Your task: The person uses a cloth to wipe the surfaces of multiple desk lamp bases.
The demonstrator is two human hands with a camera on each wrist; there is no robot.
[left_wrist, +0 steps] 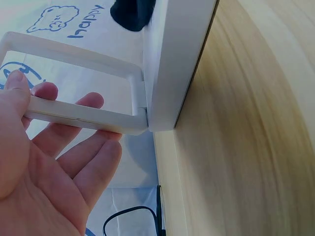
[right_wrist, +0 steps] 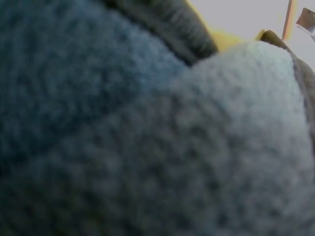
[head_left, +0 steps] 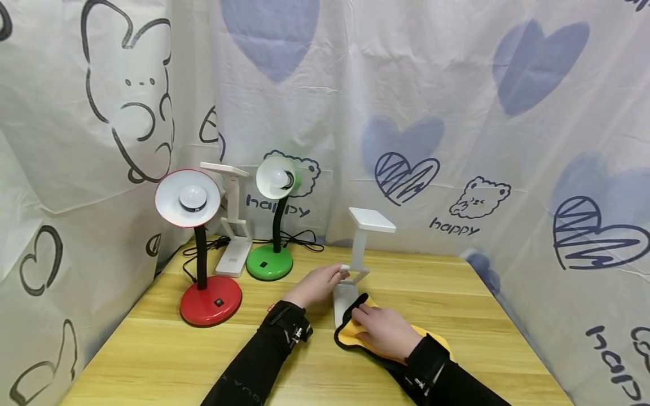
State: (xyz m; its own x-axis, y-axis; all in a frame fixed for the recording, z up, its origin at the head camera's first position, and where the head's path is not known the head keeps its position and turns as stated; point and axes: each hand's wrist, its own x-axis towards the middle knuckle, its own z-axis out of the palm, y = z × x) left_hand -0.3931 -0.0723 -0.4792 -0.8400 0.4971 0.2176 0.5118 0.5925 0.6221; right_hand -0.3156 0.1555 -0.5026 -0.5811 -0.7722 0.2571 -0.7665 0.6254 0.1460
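Note:
A white folding desk lamp (head_left: 372,220) stands on the table, its flat head raised above a hinged stem. My left hand (head_left: 317,286) grips the lower frame of the stem; in the left wrist view the thumb and fingers close round one bar of that frame (left_wrist: 81,55). Over the near part of the lamp's base (head_left: 343,299) lies a yellow cloth (head_left: 350,335) with a black edge. My right hand (head_left: 390,334) holds this cloth against the base, fingers bent into it. The cloth's grey-blue side (right_wrist: 147,147) fills most of the right wrist view and hides the hand there.
To the left stand a red lamp (head_left: 210,301), a second white folding lamp (head_left: 233,256) and a green lamp (head_left: 270,263). Black cords (head_left: 304,243) lie behind them. A printed curtain (head_left: 335,113) hangs around the wooden table (head_left: 447,293).

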